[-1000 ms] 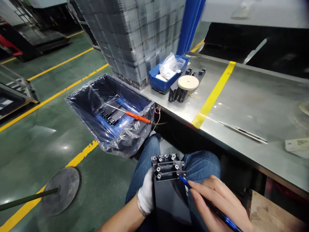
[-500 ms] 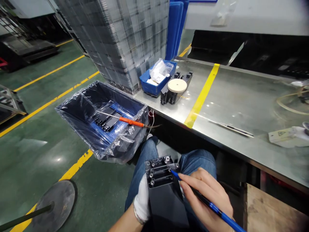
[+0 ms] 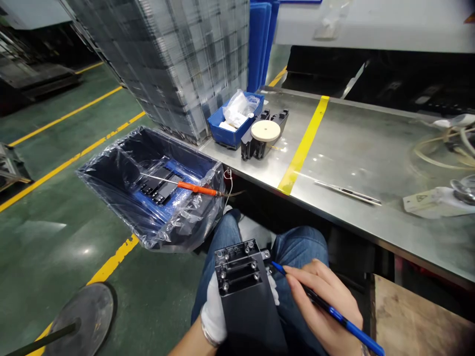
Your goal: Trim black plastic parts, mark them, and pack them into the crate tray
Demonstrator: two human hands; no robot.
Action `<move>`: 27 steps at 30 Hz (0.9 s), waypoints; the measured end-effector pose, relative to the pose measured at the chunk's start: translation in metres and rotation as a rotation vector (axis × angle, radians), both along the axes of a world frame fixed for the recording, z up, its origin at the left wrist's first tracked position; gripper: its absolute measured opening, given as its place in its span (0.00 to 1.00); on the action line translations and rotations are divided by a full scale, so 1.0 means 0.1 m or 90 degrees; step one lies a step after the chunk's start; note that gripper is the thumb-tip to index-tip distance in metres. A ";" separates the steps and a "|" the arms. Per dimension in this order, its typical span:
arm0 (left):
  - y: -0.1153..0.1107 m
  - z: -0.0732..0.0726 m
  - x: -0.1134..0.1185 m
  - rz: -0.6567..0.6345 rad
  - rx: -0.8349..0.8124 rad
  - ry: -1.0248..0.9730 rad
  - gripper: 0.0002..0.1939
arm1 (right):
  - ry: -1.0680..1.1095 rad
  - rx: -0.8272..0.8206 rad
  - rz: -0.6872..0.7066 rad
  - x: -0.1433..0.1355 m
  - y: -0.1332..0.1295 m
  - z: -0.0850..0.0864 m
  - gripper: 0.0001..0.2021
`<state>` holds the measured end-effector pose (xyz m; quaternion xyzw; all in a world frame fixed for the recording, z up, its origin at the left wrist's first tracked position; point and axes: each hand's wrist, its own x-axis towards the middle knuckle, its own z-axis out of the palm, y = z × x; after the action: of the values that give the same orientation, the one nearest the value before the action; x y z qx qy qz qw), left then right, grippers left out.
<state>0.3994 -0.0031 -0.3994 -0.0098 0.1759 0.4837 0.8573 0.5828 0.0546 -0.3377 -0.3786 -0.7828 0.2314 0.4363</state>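
Observation:
My left hand (image 3: 215, 311), in a white glove, is wrapped round a black rectangular part (image 3: 250, 311) held above my lap. Several small metal-ringed holes show in the recessed end of the part. My bare right hand (image 3: 326, 301) pinches a blue and black pen-like tool (image 3: 343, 321). The tool's blue tip is just right of the part's recessed end, apart from it. White glove fingertips show at the part's right side.
At the left stands a plastic-lined bin (image 3: 148, 237) with black parts inside and an orange-handled screwdriver (image 3: 198, 189) across it. On the metal bench (image 3: 352, 148) are a blue box (image 3: 226, 136), a round cream disc (image 3: 265, 130) on black parts, and tweezers (image 3: 349, 193).
The blue tip has moved off the recessed end to the right of the part. The part sits slightly further left in view, and the whole view has shifted a little.

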 end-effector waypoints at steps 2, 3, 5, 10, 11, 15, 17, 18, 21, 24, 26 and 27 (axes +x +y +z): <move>-0.02 0.01 -0.01 -0.022 -0.008 0.006 0.25 | -0.007 -0.005 0.007 0.02 -0.04 0.01 0.07; -0.03 0.01 -0.01 -0.029 -0.007 0.008 0.26 | -0.009 -0.009 0.014 0.03 -0.06 0.01 0.07; -0.04 0.03 -0.01 -0.030 0.010 0.013 0.27 | -0.009 -0.013 0.021 0.04 -0.09 0.01 0.07; 0.10 0.19 -0.10 0.087 0.091 -0.019 0.22 | -0.007 0.020 -0.057 0.10 -0.08 0.05 0.07; 0.16 0.25 -0.15 0.138 0.095 -0.016 0.21 | -0.007 0.030 -0.081 0.13 -0.08 0.07 0.07; 0.35 0.50 -0.42 0.365 0.075 0.115 0.27 | 0.017 0.017 -0.065 0.17 -0.06 0.16 0.06; 0.39 0.58 -0.53 0.462 0.060 0.202 0.30 | 0.036 0.011 -0.016 0.14 -0.06 0.19 0.07; 0.39 0.60 -0.57 0.492 0.048 0.234 0.31 | 0.044 0.011 0.009 0.11 -0.07 0.20 0.07; 0.36 0.64 -0.59 0.526 0.016 0.283 0.27 | 0.061 0.009 0.072 -0.01 -0.07 0.17 0.07; 0.34 0.66 -0.57 0.506 0.014 0.293 0.28 | 0.065 -0.003 0.107 -0.09 -0.07 0.09 0.08; 0.35 0.70 -0.56 0.509 0.012 0.284 0.31 | 0.062 -0.016 0.118 -0.10 -0.07 0.05 0.08; 0.36 0.72 -0.55 0.516 0.003 0.271 0.32 | 0.059 -0.019 0.121 -0.09 -0.07 0.05 0.08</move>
<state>0.3440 0.0330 -0.3273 0.0239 0.3293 0.7718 0.5434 0.5738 0.0472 -0.3331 -0.2979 -0.7905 0.3010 0.4425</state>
